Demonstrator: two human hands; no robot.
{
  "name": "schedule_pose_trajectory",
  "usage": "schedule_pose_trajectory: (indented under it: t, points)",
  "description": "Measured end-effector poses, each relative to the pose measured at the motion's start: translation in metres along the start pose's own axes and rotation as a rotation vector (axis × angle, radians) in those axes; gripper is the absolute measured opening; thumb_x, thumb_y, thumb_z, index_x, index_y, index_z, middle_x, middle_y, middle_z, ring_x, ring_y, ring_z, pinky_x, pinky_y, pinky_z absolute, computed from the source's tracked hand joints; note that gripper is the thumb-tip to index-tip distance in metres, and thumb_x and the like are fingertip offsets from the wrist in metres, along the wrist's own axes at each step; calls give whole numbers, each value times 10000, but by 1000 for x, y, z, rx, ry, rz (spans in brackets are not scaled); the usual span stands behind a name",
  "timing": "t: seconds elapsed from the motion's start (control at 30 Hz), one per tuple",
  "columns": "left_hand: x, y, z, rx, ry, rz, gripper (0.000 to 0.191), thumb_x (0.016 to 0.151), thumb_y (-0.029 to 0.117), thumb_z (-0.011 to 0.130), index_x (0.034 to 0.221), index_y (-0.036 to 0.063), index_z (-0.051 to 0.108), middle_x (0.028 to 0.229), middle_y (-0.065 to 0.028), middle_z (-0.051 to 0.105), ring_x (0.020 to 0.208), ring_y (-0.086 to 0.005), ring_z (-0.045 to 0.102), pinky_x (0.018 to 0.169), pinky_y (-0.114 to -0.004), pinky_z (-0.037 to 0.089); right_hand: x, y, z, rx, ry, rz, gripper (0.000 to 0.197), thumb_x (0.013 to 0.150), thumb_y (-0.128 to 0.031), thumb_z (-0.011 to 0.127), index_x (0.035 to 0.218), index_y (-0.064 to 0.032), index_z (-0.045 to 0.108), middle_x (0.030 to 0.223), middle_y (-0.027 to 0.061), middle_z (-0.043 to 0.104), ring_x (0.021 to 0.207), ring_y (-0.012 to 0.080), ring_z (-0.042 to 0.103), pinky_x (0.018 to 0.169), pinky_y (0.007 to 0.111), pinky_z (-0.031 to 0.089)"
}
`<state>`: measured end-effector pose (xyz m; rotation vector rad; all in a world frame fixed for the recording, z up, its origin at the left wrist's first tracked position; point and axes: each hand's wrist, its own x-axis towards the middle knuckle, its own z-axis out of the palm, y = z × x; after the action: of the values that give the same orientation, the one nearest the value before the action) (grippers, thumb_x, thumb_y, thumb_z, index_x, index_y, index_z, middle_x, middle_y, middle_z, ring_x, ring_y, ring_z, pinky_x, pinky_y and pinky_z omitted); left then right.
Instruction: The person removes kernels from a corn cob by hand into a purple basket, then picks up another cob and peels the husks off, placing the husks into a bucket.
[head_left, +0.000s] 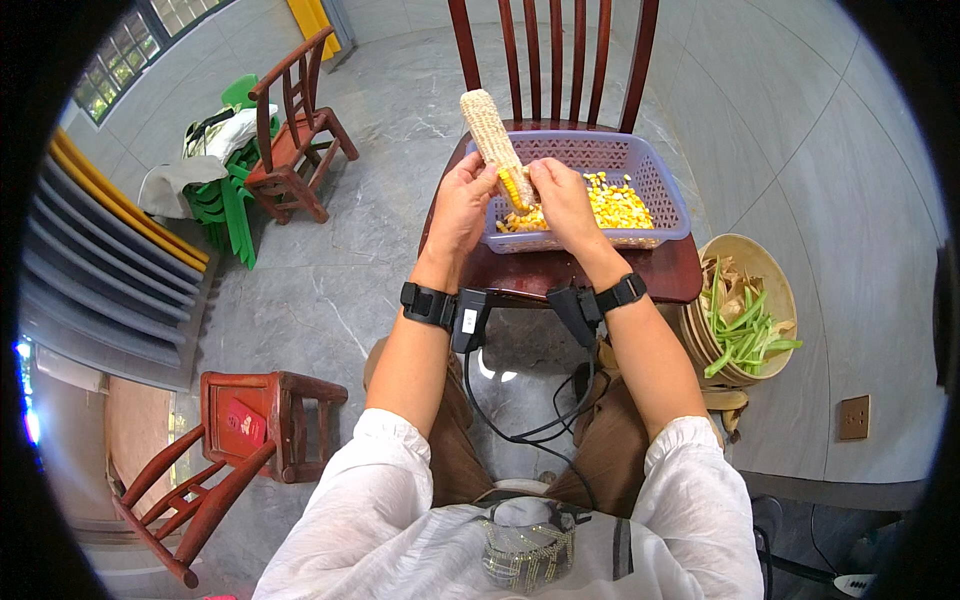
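Note:
A mostly bare corn cob (491, 127) is tilted over a purple plastic basket (660, 187), with yellow kernels still on its lower part. My left hand (466, 196) grips the cob from the left, thumb near the remaining kernels. On the cob's right side, my right hand (561, 196) presses with its fingers closed around the lower end; whether something else is between those fingers is hidden. Loose corn kernels (619, 204) lie in the basket, which stands on the seat of a dark red wooden chair (517, 281).
Right of the chair stands a bucket (784, 315) with green pods or leaves (750, 337) and dry husks. Small wooden chairs (289, 161) (240, 420) and green plastic stools (240, 217) are at the left. Black cables (525, 439) hang between the forearms.

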<state>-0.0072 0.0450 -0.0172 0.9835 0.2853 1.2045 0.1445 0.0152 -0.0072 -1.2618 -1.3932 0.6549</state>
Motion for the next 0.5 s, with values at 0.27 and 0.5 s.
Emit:
schedule_pose_trajectory:
  t: [0.27,0.5]
  points:
    - [1,-1,-5,-140,105,45,284,984,119,483,1234,-14,501,1130,-100,612,1003,-189,597,912,-322,465,-4,-8,-4,139,-10,32,283,905,-237,619,961,38,650,820,92,676,730,127,615,681,295,497]
    - [1,-1,-9,-205,121,41,273,985,129,485,1220,-8,505,1115,-97,611,995,-187,596,910,-331,467,-11,-19,-6,142,-159,-12,309,866,-254,699,958,35,641,820,74,676,746,116,621,667,277,503]
